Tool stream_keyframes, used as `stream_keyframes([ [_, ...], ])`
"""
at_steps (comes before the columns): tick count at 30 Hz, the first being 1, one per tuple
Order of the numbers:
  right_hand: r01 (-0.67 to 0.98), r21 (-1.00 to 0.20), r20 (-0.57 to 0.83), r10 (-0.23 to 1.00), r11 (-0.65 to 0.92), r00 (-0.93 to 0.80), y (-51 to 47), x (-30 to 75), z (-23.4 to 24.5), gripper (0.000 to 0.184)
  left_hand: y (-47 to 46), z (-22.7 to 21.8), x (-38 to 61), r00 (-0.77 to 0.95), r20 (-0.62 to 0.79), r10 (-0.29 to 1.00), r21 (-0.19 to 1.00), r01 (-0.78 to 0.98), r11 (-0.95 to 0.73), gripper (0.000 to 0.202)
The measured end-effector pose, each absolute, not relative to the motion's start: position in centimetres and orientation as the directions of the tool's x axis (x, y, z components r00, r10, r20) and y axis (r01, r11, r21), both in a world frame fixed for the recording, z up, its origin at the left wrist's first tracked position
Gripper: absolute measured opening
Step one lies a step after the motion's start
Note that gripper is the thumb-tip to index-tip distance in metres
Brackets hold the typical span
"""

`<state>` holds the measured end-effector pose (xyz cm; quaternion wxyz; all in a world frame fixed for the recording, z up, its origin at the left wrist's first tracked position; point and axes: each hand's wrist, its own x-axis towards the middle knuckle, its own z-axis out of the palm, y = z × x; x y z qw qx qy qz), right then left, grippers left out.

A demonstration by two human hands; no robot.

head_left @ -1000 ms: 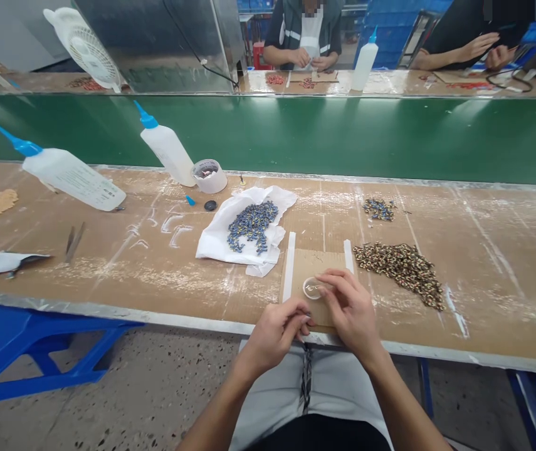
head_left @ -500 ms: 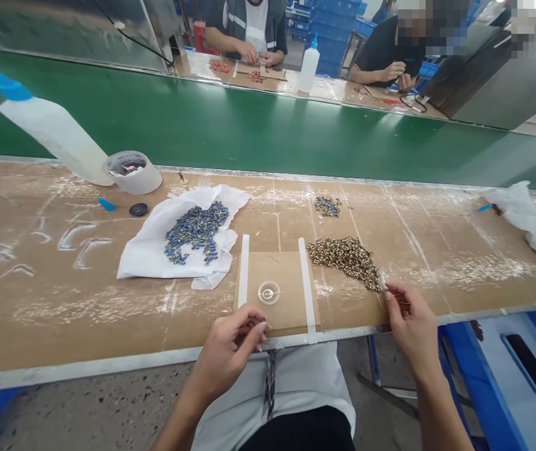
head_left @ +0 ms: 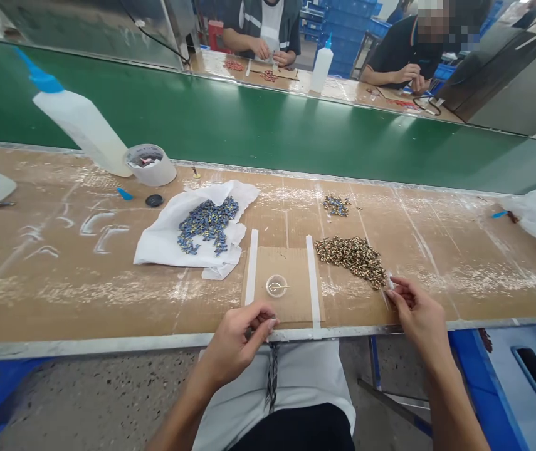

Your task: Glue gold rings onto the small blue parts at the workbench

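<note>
My left hand (head_left: pixel 242 338) is closed in a pinch at the table's front edge, just below a cardboard pad (head_left: pixel 293 300) with white tape strips along both sides. Whatever lies between its fingertips is too small to make out. On the pad sits a small round clear dish (head_left: pixel 276 286) with a thin curved piece in it. Over on the right, my right hand (head_left: pixel 420 316) has its thumb and fingers together at the near end of a pile of small brass-coloured parts (head_left: pixel 352 258). Something small and whitish shows at those fingertips, its kind unclear.
White paper (head_left: pixel 155 247) carries a heap of small blue parts (head_left: pixel 206 222). Behind the brass pile lies a smaller blue group (head_left: pixel 336 205). A tilted glue bottle (head_left: pixel 82 128), tape roll (head_left: pixel 151 165) and black cap (head_left: pixel 154 200) stand left. Two people work beyond the green belt (head_left: pixel 249 125).
The view has shifted, so the table's things appear a little further right. My left hand stays by the pad, and my right hand keeps its pinch at the brass pile's edge.
</note>
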<state>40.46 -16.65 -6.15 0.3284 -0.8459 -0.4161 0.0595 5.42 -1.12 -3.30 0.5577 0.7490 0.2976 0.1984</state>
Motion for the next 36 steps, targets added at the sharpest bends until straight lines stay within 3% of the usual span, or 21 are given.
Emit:
stream_keyframes([
  [4,0.661,-0.589,0.175,0.725,-0.466,0.667,-17.9,40.4,-5.8,0.038,-1.9,-3.1,5.9,0.766,0.049,0.641,0.924,0.209,-0.320,0.014],
  [8,0.493,-0.787,0.167,0.642,-0.370,0.748,-17.4,36.1,-4.2,0.030,-2.5,-3.0,7.1,0.756,0.051,0.653,0.925,0.210,-0.316,0.014],
  [11,0.275,-0.937,0.025,0.743,-0.216,0.669,-15.7,31.0,-3.3,0.023,-2.5,-3.0,7.9,0.747,0.051,0.663,0.924,0.217,-0.315,0.014],
  [16,0.054,-0.990,-0.087,0.877,-0.128,0.473,-12.5,25.0,-3.9,0.016,-2.3,-3.1,7.9,0.752,0.063,0.656,0.911,0.225,-0.346,0.017],
  [29,-0.033,-0.997,-0.077,0.921,-0.070,0.383,-11.6,23.3,-4.2,0.006,-2.5,-3.9,8.2,0.733,0.148,0.664,0.879,0.211,-0.428,0.022],
  [36,0.035,-0.998,-0.044,0.937,-0.060,0.346,-11.7,23.4,-4.5,0.006,-2.6,-3.9,8.5,0.702,0.180,0.689,0.867,0.218,-0.448,0.021],
])
